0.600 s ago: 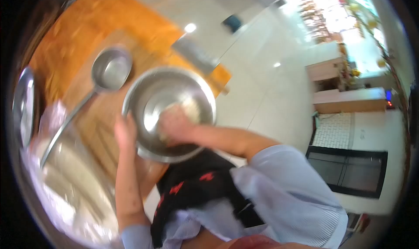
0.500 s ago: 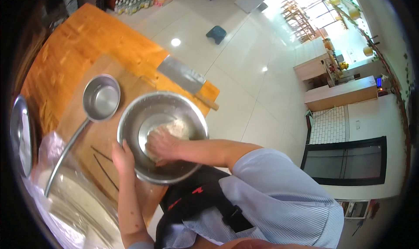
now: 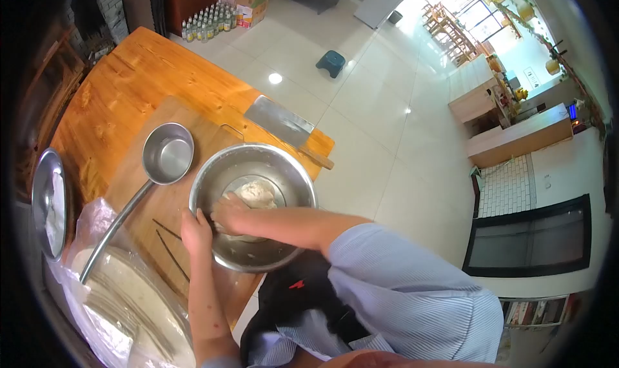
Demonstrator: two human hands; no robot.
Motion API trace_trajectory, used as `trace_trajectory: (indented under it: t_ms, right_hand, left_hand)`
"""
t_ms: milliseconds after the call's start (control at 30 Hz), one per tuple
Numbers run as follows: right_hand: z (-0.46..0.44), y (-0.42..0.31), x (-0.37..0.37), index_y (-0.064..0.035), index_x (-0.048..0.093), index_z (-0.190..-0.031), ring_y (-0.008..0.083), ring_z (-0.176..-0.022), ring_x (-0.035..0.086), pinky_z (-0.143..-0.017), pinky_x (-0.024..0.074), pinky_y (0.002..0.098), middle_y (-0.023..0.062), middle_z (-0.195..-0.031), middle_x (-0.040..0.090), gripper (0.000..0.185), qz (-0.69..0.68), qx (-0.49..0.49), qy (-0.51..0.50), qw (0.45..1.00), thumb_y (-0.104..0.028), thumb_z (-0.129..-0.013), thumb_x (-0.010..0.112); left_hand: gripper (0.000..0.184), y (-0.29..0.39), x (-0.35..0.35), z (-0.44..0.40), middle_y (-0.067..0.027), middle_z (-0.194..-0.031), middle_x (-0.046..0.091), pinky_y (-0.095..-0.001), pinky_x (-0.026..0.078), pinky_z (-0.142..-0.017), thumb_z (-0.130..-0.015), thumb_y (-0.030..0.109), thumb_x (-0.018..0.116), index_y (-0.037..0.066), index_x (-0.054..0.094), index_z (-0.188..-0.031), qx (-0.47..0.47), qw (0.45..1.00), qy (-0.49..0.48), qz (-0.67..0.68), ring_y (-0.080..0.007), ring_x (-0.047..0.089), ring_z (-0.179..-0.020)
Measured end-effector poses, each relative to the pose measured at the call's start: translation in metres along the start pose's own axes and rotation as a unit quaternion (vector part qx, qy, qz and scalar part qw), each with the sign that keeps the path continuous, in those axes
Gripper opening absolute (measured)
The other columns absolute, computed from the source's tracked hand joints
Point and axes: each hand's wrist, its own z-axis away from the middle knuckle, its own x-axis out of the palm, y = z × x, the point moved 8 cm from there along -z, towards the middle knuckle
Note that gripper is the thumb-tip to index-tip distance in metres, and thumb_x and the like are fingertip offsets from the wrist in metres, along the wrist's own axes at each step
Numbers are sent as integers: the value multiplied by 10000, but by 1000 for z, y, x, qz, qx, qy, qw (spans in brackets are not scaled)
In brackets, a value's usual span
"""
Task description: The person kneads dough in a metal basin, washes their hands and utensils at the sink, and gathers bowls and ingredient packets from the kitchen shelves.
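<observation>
A large metal bowl (image 3: pixel 302 174) stands on a wooden cutting board (image 3: pixel 138 223), with a lump of pale dough (image 3: pixel 256 192) at its bottom. Inside the bowl, my right hand (image 3: pixel 230 214) is closed on the near-left part of the dough, its fingertips partly hidden. My left hand (image 3: pixel 196 231) grips the bowl's left rim, thumb over the edge. Left of the bowl lies a long-handled metal ladle (image 3: pixel 169 154), its cup on the board. Two dark chopsticks (image 3: pixel 171 254) rest beside my left forearm.
A cleaver (image 3: pixel 281 120) lies on the wooden table (image 3: pixel 138 65) near its far right edge. At the left are a metal dish (image 3: pixel 42 207) with something white and a plastic bag (image 3: pixel 122 297) of pale flour. A stool (image 3: pixel 331 62) and several bottles (image 3: pixel 207 23) stand on the floor.
My right hand has shifted left and nearer within the bowl, exposing more of the dough. My left hand stays on the rim. The whole view has shifted slightly.
</observation>
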Motion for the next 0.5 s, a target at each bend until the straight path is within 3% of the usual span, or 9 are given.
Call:
trace_trajectory:
  t_ms: [67,167,200,233,267,300,333,400,500]
  right_hand:
    - [27,-9,-14,-105,666,-827,215,-1082,459,-880,358,470,60,-1033,591,246,40,-2,-11,999,-312,-751,556]
    - [72,-20,-48,-74,663,-780,234,-1040,493,-824,423,507,59,-956,605,152,100,-63,-50,992,-179,-681,617]
    - [78,-9,-35,-72,652,-740,248,-896,572,-663,494,450,87,-870,613,125,126,-68,-17,990,-112,-625,622]
    - [96,-3,-40,-74,636,-707,272,-740,602,-551,502,395,126,-815,609,94,59,-27,-75,995,-78,-616,613]
    - [99,34,16,-79,628,-717,300,-701,597,-566,500,389,151,-822,599,85,-10,6,-97,995,-52,-647,589]
    - [119,30,-11,-71,614,-752,316,-735,592,-581,498,398,148,-853,589,77,56,13,-124,991,-66,-705,554]
    - [129,43,2,-63,605,-787,315,-770,595,-608,501,391,145,-891,575,96,47,-4,-59,997,-76,-740,522]
    - [135,52,5,-48,633,-812,277,-813,612,-646,508,372,142,-891,597,121,53,43,-114,991,-98,-750,542]
    - [125,54,29,-22,624,-838,295,-784,619,-619,511,374,144,-865,604,144,74,35,-206,975,-81,-745,530]
  left_hand:
    - [291,-10,5,3,-255,-793,573,-476,442,-645,-859,284,493,-8,497,-867,-18,1000,-11,-23,-419,559,-747]
    - [345,-22,10,1,-238,-844,598,-472,460,-687,-850,340,496,-1,537,-884,-44,999,-8,-20,-390,582,-809]
    - [364,-18,7,1,-236,-846,604,-467,464,-704,-849,344,497,-6,547,-935,-52,998,-31,-6,-389,585,-816]
    - [391,-25,13,0,-242,-864,602,-466,463,-714,-848,357,493,-11,547,-970,-45,998,-44,11,-391,584,-830]
    - [400,-24,11,0,-245,-879,601,-467,460,-716,-845,368,490,-13,544,-953,-67,997,-48,2,-397,579,-838]
    - [396,-25,10,1,-253,-872,599,-464,458,-719,-845,372,485,-12,536,-925,-55,998,-40,4,-404,576,-832]
    - [365,-27,10,3,-262,-867,593,-463,454,-724,-846,351,488,-8,522,-903,-53,998,-42,-12,-411,570,-830]
    - [331,-21,8,3,-262,-851,591,-467,448,-716,-847,321,495,-7,508,-887,-41,998,-40,-7,-412,567,-818]
    - [302,-22,11,-2,-253,-832,593,-473,443,-702,-846,296,502,-4,500,-882,-58,996,-60,4,-412,565,-802]
